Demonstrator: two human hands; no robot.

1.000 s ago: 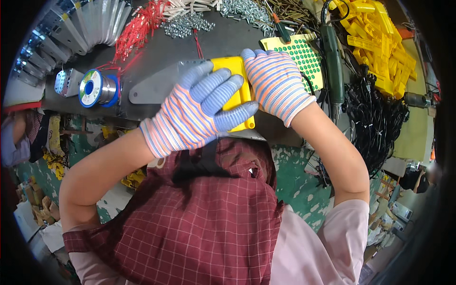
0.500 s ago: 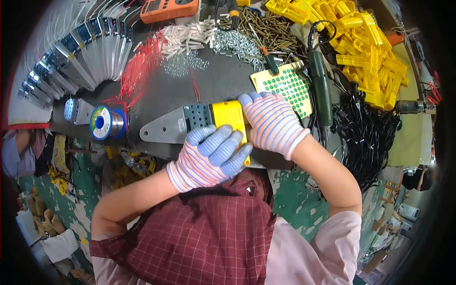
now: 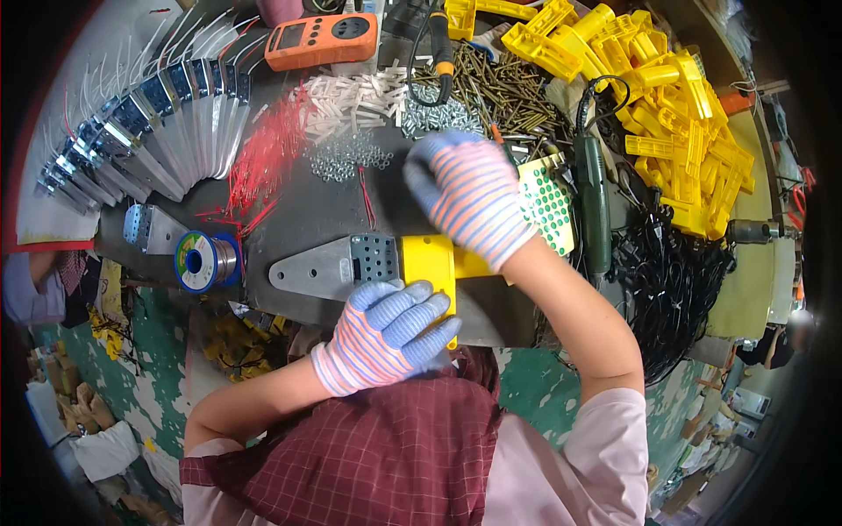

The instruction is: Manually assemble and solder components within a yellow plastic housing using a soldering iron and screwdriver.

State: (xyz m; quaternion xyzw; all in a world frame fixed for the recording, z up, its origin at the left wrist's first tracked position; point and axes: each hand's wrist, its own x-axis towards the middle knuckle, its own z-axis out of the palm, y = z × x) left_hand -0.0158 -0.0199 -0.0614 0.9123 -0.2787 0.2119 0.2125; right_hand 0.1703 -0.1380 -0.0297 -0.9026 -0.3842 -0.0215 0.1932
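Note:
A yellow plastic housing (image 3: 429, 272) lies at the near edge of the grey table, joined to or against a grey tapered metal plate (image 3: 311, 270) with a perforated block at its wide end. My left hand (image 3: 386, 337), in a striped glove, is closed over the near side of the housing, thumb toward the plate. My right hand (image 3: 474, 193), gloved alike, is above the table beyond the housing, close to a pile of small silver screws (image 3: 443, 114). Its fingers are loosely curved, apart and somewhat blurred, with nothing visible in them. The screwdriver (image 3: 496, 133) is mostly hidden behind it.
Brass-coloured screws (image 3: 504, 88), white sleeves (image 3: 351, 96), clear small parts (image 3: 346, 158) and red wires (image 3: 263, 158) lie at the back. A solder spool (image 3: 206, 261) stands left. Right are a green power tool (image 3: 594, 202), black cables (image 3: 667, 272) and yellow housings (image 3: 693, 123).
My right hand has let go of the yellow housing and moved up and left toward the silver screws. My left hand stays on the housing. The whole view has shifted slightly.

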